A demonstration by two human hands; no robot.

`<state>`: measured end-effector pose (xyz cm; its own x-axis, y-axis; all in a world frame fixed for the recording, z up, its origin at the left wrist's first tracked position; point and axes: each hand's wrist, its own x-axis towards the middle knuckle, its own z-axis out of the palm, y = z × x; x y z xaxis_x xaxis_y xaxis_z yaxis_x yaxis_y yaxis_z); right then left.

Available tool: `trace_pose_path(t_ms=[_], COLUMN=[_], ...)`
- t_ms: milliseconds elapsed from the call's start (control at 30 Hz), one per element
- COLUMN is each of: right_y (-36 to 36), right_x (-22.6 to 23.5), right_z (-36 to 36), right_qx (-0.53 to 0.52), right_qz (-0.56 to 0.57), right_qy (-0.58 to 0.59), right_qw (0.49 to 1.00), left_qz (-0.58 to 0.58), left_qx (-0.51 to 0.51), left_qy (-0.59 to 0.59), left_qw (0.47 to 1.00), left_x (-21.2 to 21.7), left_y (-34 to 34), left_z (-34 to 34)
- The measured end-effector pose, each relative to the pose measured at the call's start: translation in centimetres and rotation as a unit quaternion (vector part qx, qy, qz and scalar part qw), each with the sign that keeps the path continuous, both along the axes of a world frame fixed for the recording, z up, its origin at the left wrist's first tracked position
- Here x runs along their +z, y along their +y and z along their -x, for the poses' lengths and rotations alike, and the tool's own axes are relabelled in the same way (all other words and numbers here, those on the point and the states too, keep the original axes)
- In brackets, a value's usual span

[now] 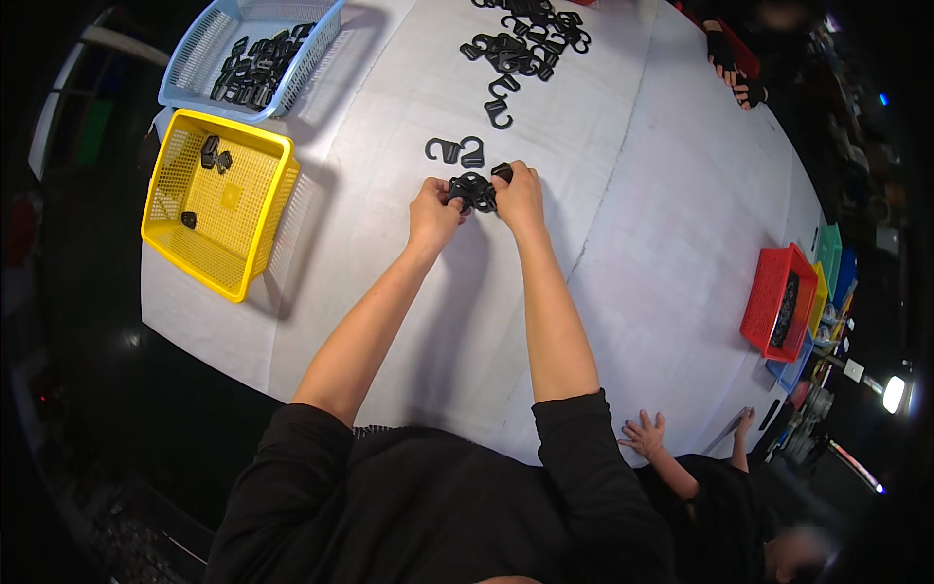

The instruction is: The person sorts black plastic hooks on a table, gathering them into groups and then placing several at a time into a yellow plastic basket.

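A small cluster of black plastic hooks (474,193) lies on the white table between my two hands. My left hand (434,214) is closed, its thumb and fingers pinching a piece at the cluster's left side. On the other side, my right hand (523,200) is closed around a black plastic piece (502,172) that shows above its fingertips; its exact kind is partly hidden. Just beyond the hands lie two loose hooks, one open-ended hook (444,150) and another hook (473,153) beside it. A bigger pile of black hooks (516,54) spreads farther back.
At the left stand a yellow basket (216,274) with a few black pieces and a light-blue basket (306,73) with many. A red basket (754,302) of black parts stands at the right edge. Other people's hands rest at the far right (722,58) and near right (644,435).
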<state>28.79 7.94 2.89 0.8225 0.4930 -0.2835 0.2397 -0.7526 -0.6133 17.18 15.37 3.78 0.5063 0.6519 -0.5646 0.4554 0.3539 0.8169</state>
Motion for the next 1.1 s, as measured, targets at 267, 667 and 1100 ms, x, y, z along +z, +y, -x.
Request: trace_pose_path(t_ms=[267, 667, 1100], right_y=[-0.2, -1.0, -1.4], right_x=[1.1, -0.3, -1.1], right_z=[1.6, 1.8, 3.1], right_qx=[0.01, -0.042, -0.132], right_qz=[0.017, -0.011, -0.172], right_qy=[-0.033, 0.007, 0.054], right_qw=[0.999, 0.999, 0.975], left_qz=[-0.048, -0.128, 0.052], left_qx=[-0.043, -0.03, -0.037], left_qy=[0.045, 0.032, -0.031], left_qw=[0.997, 0.991, 0.997], left_x=[0.4, -2.2, -1.9], left_y=[-0.2, -1.3, -1.2], left_z=[-0.4, -1.7, -2.0])
